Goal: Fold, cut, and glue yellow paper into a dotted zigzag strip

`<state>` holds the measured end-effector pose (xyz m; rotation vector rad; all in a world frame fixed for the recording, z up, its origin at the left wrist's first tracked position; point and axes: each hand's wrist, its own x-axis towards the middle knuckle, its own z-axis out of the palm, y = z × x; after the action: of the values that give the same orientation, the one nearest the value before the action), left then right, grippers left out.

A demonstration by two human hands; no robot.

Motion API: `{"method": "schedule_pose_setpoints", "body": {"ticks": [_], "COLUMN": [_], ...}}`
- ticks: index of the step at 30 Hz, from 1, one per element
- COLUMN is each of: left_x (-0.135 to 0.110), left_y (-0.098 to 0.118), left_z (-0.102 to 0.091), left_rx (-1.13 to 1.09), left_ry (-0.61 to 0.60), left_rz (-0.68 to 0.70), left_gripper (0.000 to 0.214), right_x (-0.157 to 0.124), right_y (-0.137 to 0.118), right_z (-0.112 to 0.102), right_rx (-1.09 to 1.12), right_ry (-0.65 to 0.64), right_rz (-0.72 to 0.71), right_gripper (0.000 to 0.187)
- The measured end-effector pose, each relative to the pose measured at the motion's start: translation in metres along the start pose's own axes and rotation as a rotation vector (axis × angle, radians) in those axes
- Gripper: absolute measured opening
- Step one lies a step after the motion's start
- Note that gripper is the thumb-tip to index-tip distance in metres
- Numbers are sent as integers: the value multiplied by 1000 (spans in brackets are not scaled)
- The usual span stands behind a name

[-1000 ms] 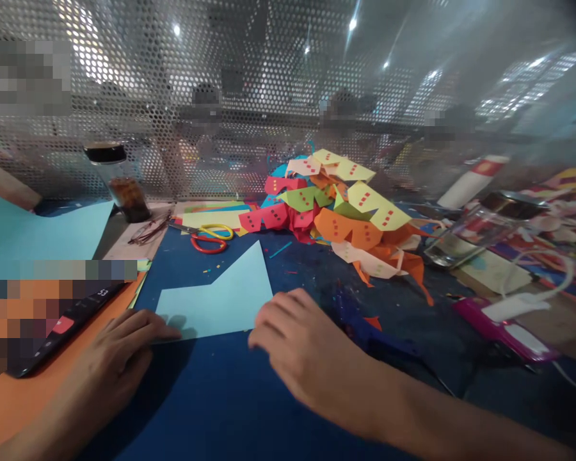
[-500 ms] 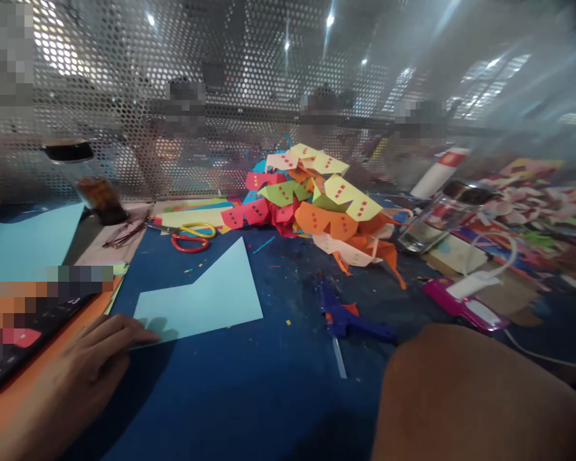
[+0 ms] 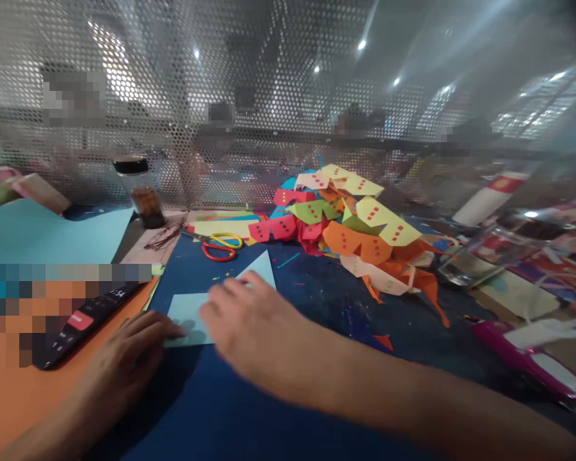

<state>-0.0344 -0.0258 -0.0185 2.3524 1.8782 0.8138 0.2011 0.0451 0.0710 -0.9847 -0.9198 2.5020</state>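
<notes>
A heap of folded paper pieces (image 3: 350, 221) in red, orange, yellow and green sits at the back of the worktop (image 3: 249, 410), against a perforated metal screen (image 3: 249, 109). Just left of it lie scissors (image 3: 218, 245) with yellow and red handles, then a dark-capped jar (image 3: 141, 191). A pink device (image 3: 528, 360) lies at the right.

The black phone (image 3: 84, 317) screen shows digits, probably "54".
</notes>
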Motion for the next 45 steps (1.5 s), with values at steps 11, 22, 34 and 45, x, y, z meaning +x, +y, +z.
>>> {"method": "schedule_pose_setpoints", "body": {"ticks": [11, 22, 34, 45], "left_x": [8, 104, 160, 148], "left_y": [1, -13, 18, 47], "left_z": [-2, -10, 49, 53], "left_rx": [-89, -387, -396, -110], "left_ry": [6, -338, -560, -504], "left_rz": [-69, -200, -49, -25], "left_gripper": [24, 44, 42, 39], "right_x": [11, 5, -24, -20], "right_y": [-2, -3, 8, 11], "right_z": [-64, -67, -45, -50], "right_rx": [-2083, -2057, -2293, -2326], "right_ry": [471, 395, 381, 407], "right_rz": [-573, -859, -923, -948], "right_gripper": [52, 15, 8, 12]}}
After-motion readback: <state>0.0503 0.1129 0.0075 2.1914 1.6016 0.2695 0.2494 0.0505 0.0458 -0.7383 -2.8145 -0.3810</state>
